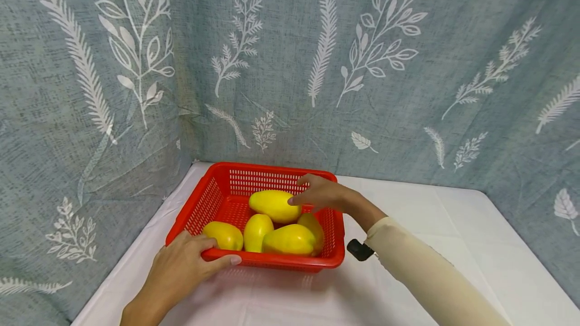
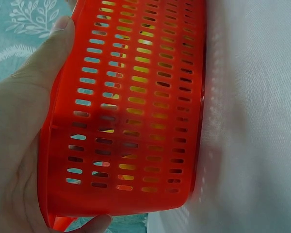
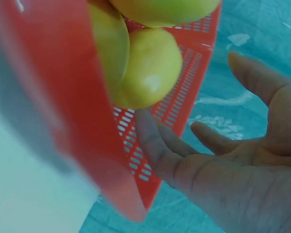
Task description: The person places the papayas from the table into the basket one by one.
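Observation:
A red plastic basket (image 1: 272, 260) with slotted walls holds several smooth yellow fruits that look like mangoes. My left hand (image 1: 183, 260) grips the basket's front-left corner. In the left wrist view, the thumb and fingers of that hand (image 2: 24, 107) wrap the rim of the basket (image 2: 121, 111). My right hand (image 1: 323, 192) reaches over the right part of the basket, beside the back yellow fruit (image 1: 274, 205). In the right wrist view, its fingers are spread, with one fingertip close to a yellow fruit (image 3: 153, 68); I cannot tell whether they touch.
The basket stands on a white-covered table (image 1: 408, 215). A blue-grey curtain with white leaf patterns (image 1: 290, 64) encloses the back and both sides. Around the right wrist is a black device (image 1: 360, 249) by the cream sleeve (image 1: 417, 260).

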A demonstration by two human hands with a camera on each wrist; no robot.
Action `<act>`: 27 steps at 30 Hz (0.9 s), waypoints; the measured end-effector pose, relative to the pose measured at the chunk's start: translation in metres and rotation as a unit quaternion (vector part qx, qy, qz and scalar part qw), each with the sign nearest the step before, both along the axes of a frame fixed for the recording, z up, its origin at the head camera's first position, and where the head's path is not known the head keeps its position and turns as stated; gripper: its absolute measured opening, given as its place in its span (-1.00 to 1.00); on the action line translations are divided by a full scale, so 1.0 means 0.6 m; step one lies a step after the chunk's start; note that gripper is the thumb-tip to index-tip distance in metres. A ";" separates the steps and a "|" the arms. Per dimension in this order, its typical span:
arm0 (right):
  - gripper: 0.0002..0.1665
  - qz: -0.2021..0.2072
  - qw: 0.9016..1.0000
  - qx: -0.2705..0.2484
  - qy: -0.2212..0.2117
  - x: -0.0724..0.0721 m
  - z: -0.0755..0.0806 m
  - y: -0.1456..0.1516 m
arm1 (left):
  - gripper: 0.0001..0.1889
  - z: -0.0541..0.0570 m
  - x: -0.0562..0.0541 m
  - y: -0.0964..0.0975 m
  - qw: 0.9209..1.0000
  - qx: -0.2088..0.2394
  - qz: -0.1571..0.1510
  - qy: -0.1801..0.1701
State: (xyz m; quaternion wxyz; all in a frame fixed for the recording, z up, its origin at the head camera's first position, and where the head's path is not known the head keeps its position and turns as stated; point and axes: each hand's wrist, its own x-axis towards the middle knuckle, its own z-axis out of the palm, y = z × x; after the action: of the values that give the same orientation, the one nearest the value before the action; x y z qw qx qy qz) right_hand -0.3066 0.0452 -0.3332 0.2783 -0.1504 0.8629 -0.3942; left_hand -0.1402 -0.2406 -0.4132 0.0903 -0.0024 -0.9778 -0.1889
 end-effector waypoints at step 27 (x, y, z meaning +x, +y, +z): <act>-0.34 -0.114 0.978 -0.159 0.070 0.191 -0.021 0.271 | -0.22 0.021 0.000 0.006 0.999 -0.006 0.005 -0.031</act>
State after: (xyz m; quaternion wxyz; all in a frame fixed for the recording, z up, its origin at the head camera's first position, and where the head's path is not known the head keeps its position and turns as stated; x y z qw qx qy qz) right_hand -0.1918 0.2081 -0.3460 0.1431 -0.1200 0.8181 -0.5440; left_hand -0.1403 -0.2369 -0.4005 0.0611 0.0081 -0.9812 -0.1827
